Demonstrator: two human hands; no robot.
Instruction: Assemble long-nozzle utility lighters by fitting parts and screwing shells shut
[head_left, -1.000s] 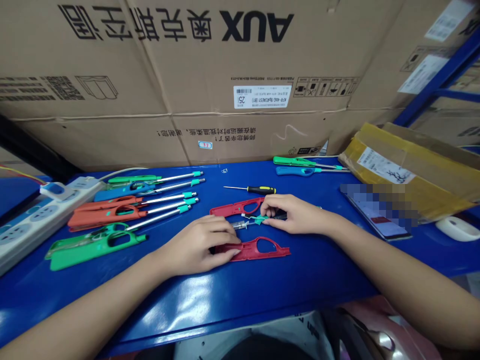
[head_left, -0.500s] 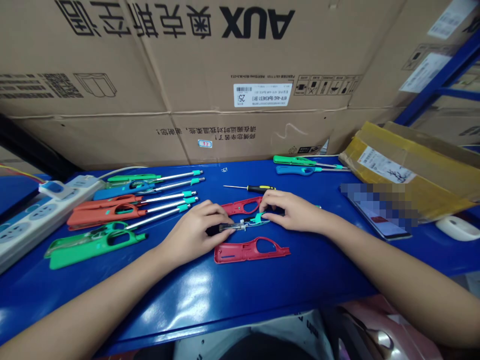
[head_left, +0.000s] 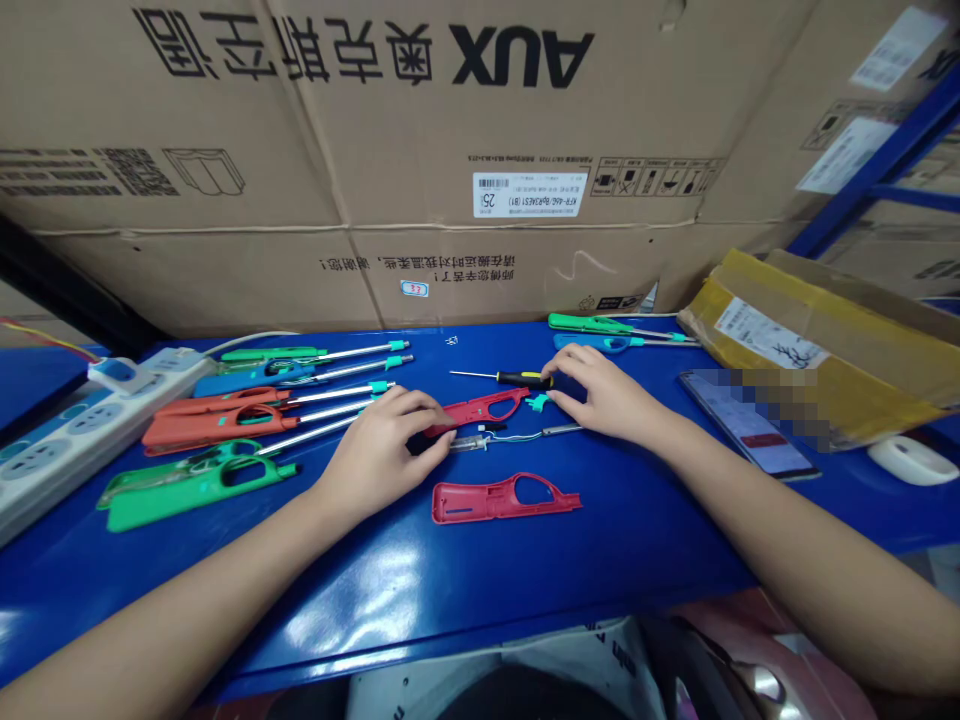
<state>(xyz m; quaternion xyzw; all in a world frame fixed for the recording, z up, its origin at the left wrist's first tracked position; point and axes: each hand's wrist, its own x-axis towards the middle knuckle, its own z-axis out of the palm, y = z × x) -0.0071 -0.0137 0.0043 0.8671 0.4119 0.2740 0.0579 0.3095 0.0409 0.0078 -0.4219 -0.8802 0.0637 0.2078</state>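
Note:
My left hand is closed, thumb and fingers at the end of a clear fuel tank, the rest of which the fingers hide. Thin wires run from the tank to a metal tube below my right hand. Just behind lies one red lighter shell half, its left end beside my left fingertips. A second red shell half rests nearer, inner side up. My right hand pinches a small green trigger at its thumb tip, above the tube.
A black-and-yellow screwdriver lies behind the parts. Several long-necked lighters and a power strip are at left. At right are two more lighters, a phone, a yellow-taped carton and a white mouse.
My right hand has moved back and slightly right, lifting the green trigger away from the wired parts. The wires and metal tube now show. My left hand has shifted slightly back.

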